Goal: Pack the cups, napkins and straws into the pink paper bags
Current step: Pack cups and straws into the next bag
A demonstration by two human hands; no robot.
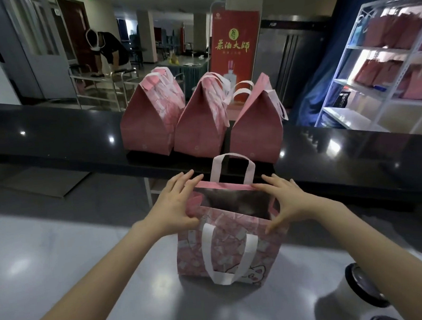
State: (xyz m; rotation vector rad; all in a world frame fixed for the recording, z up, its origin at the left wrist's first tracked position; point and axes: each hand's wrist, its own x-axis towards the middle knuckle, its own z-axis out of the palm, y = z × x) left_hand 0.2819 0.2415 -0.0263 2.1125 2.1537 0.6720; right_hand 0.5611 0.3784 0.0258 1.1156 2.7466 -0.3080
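Left hand (175,206) and right hand (285,202), both splayed, stretch the pink paper bag (225,248) open; overpulling could tear its rim.

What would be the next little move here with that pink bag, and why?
Probably press the two rims of the open bag together to close it. The left hand and right hand span its mouth, fingers at the far rim, thumbs near the front one, and the three bags behind stand pinched shut.
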